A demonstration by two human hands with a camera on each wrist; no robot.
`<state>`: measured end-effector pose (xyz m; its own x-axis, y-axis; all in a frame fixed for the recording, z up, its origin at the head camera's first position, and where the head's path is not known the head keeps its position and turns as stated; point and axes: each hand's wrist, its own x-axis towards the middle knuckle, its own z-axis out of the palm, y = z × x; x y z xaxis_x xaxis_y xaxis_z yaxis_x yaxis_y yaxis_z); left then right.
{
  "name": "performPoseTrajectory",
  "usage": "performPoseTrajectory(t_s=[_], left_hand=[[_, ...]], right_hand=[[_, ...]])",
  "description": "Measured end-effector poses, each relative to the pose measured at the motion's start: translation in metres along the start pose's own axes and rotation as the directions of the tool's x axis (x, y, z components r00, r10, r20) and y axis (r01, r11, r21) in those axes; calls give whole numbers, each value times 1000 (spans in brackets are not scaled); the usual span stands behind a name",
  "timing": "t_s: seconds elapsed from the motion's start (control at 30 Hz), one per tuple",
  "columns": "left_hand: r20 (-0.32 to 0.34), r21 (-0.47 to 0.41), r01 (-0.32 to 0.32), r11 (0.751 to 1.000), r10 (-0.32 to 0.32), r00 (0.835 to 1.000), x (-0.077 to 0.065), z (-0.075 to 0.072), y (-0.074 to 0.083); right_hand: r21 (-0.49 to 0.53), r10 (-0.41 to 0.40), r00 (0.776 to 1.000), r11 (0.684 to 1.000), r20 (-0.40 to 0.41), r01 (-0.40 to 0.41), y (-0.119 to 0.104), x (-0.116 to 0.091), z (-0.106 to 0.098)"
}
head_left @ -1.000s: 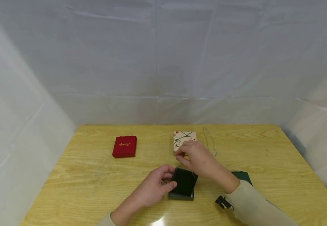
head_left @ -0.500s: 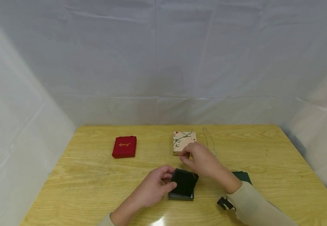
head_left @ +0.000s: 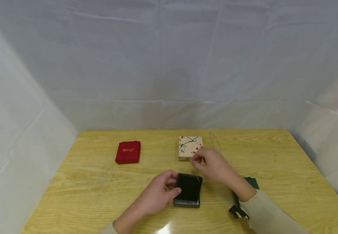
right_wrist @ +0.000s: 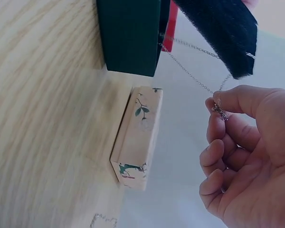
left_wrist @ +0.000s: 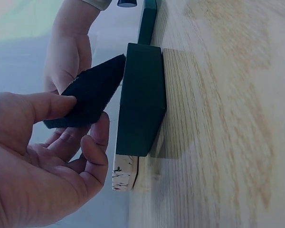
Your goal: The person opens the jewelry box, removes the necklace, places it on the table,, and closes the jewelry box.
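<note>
My left hand (head_left: 160, 193) pinches a black velvet box insert (head_left: 188, 187) between thumb and fingers. The insert is tilted above a dark green jewelry box base (left_wrist: 142, 99), whose grey inside shows at the near edge in the head view. My right hand (head_left: 214, 165) stands beyond the insert's right corner. Its thumb and index finger pinch the clasp end of a thin silver necklace (right_wrist: 190, 69). From those fingertips the chain runs back to the insert's corner and behind it toward the box. A short piece of chain crosses the insert's upper right corner.
A floral-patterned box (head_left: 190, 144) stands just beyond the hands, with another silver necklace (head_left: 215, 141) lying to its right. A red box (head_left: 128, 152) with gold lettering sits at the left. Partly behind the right forearm lies a dark green lid (head_left: 253, 182).
My right hand has drawn a little to the right and toward me, pinching the necklace. The insert has shifted slightly left and up, showing more of the box's inside.
</note>
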<state>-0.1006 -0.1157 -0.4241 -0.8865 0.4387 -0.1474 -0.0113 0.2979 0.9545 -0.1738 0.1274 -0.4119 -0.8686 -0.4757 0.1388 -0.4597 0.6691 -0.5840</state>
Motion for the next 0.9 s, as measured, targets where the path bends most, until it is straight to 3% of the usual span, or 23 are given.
performPoseTrajectory(t_s=[0.23,0.9], left_hand=[[-25,24,3,1000,-2,1000,0,-1,0],[-94,70,45,997,-39,995,-3,-4,-1]], right_hand=[[2,-5,999,1000,-42,5,1,-4,-8],[12,36,997,999,-68,-35,5,-16,-21]])
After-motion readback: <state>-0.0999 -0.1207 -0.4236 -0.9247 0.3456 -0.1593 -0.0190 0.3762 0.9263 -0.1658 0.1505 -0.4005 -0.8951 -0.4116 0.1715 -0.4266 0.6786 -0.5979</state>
